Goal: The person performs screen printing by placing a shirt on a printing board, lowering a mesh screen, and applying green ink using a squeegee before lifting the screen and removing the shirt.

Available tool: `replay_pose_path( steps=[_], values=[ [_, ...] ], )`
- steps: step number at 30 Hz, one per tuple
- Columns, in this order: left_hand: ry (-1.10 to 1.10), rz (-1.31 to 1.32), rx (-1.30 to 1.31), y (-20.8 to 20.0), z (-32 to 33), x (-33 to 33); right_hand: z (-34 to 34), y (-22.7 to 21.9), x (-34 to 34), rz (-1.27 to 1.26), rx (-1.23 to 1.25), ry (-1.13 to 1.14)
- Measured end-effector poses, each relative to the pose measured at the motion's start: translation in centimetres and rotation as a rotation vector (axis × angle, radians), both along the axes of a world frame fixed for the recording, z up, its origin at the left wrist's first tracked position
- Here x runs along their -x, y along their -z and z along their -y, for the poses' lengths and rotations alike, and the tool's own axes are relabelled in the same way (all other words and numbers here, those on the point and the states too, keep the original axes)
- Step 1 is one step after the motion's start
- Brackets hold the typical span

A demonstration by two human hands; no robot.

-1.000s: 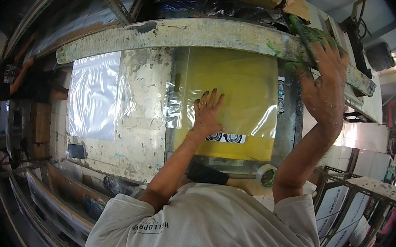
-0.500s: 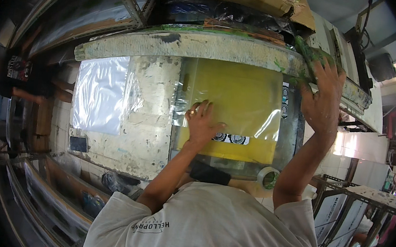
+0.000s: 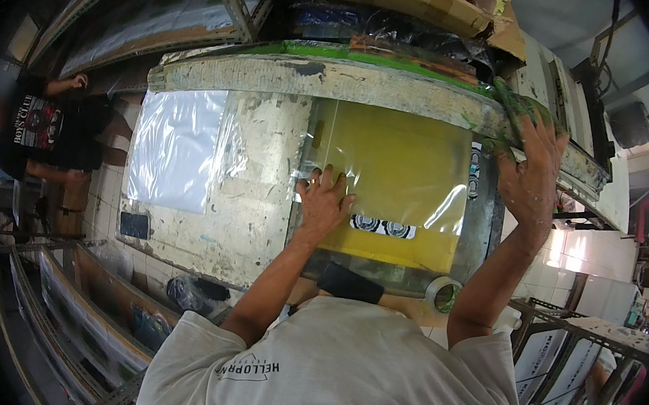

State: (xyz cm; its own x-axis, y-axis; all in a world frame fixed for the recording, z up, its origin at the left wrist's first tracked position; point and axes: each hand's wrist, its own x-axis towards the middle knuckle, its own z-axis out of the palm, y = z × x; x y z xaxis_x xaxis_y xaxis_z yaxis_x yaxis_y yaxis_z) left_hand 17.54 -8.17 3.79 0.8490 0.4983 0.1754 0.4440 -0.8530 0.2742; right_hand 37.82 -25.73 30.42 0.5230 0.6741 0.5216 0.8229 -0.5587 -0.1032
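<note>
My left hand [image 3: 326,201] lies with spread fingers on the left part of a clear plastic sheet [image 3: 411,199]. Beneath this sheet is a yellow panel [image 3: 398,250], whose near strip shows uncovered. A white strip with round black motifs [image 3: 382,227] shows at the sheet's near edge, just right of my left hand. At the far right, my right hand [image 3: 531,164] grips the green-stained corner of a paint-spattered frame [image 3: 320,81], thumb on one side and fingers over the other. The long pale side of the frame runs across the back of the worktable.
Left on the stained worktable [image 3: 260,177] lies a stack of glossy clear bags [image 3: 176,149]. A tape roll [image 3: 441,293] and a dark pad [image 3: 350,281] are at the near edge. Shelving racks [image 3: 87,312] flank me. Another person [image 3: 43,125] stands at far left.
My left hand has slid a little left over the plastic sheet. My right hand keeps its hold on the frame. The view has shifted slightly, and the other person's arms have moved.
</note>
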Motion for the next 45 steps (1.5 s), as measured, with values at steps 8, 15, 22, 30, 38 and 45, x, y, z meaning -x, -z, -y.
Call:
replay_pose_path(
  steps=[8, 15, 22, 30, 38, 45],
  values=[
    [-0.175, 0.597, 0.327, 0.0, -3.0, 0.8, 1.1, 1.0, 2.5, -0.162, 0.120, 0.033],
    [-0.276, 1.446, 0.877, -7.6, -9.2, 9.6, 4.6, 6.9, 8.0, -0.264, 0.283, 0.028],
    [-0.597, 1.041, 0.858, 0.2, -8.0, 16.3, 1.7, 7.6, 6.1, -0.615, 0.557, -0.138],
    [-0.611, 1.002, 0.820, 4.7, -6.3, 16.1, -14.5, 20.2, -13.3, 0.011, 0.389, -0.018],
    [-0.593, 1.024, 0.841, 4.0, -6.1, 16.4, -18.8, 22.9, -20.1, -0.351, 0.326, -0.332],
    [-0.586, 0.988, 0.822, 4.9, -6.4, 16.8, -17.8, 23.8, -17.4, -0.171, 0.245, -0.346]
  ],
)
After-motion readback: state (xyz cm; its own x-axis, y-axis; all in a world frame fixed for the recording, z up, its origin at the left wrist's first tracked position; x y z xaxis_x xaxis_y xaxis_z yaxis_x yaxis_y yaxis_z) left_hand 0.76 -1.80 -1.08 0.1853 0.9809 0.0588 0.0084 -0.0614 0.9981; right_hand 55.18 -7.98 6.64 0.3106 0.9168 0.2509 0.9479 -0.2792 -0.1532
